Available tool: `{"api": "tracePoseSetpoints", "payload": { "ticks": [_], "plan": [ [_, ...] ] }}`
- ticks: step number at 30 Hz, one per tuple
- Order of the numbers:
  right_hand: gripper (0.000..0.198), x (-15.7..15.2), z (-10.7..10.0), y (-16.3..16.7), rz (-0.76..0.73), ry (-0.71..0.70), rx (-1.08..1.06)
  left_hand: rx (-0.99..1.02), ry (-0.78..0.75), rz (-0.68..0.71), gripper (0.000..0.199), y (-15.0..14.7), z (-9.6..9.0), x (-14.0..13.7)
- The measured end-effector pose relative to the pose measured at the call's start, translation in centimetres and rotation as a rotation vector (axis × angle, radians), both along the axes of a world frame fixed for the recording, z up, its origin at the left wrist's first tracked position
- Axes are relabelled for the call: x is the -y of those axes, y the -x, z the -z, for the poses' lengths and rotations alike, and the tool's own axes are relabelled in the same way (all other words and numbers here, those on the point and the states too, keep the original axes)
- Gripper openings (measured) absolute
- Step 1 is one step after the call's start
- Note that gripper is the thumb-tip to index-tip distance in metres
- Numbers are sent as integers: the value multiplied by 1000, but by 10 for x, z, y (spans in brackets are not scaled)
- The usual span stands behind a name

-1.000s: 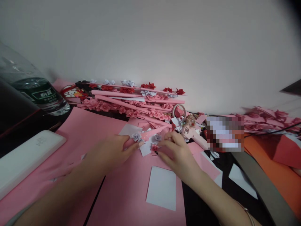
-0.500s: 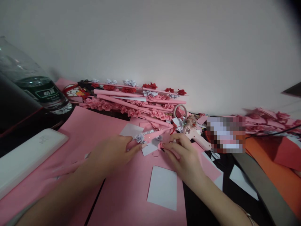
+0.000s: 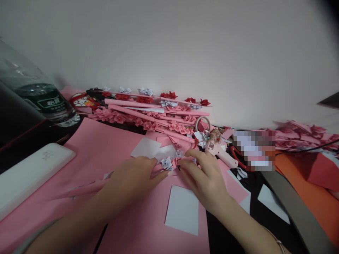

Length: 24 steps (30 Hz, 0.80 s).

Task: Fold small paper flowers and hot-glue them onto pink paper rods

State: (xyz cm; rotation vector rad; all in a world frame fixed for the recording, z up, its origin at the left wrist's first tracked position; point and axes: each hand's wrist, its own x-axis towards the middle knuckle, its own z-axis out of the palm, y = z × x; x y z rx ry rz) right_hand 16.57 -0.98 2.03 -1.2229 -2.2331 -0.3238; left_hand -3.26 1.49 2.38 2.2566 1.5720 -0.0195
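Observation:
My left hand (image 3: 135, 176) is closed around a pink rolled-paper stick (image 3: 88, 188), whose tail sticks out to the left behind my wrist. A white folded-paper flower (image 3: 166, 163) sits on the stick just past my fingertips, and another white flower (image 3: 179, 153) shows a little farther back. Between the fingertips of my right hand (image 3: 208, 180) is a small pink paper flower (image 3: 175, 162), held against the stick beside the nearer white one. Fingers partly cover the contact. In front of my right hand lies a white paper square (image 3: 182, 210) on pink sheets (image 3: 148, 218).
Finished flower sticks (image 3: 148, 116) are heaped along the wall. A pink glue gun (image 3: 222, 155) and a tape roll (image 3: 202, 124) lie past my right hand. At left are a water bottle (image 3: 47, 100) and a white oblong device (image 3: 39, 176). Orange paper (image 3: 304, 187) lies right.
My left hand has shifted right and the stick has turned, its far end dropping toward my right hand. The pink flower in my right fingers now meets the stick beside the white flower.

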Motion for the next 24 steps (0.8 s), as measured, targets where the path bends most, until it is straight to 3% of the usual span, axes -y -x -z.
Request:
{"api": "tracePoseSetpoints", "payload": {
  "ticks": [8, 24],
  "plan": [
    [14, -2, 2, -1, -12, 114, -14, -33, -32, -2, 46, -3, 2, 3],
    [16, -1, 8, -4, -25, 141, 15, 14, 4, 14, 47, -3, 0, 2]
  ]
}}
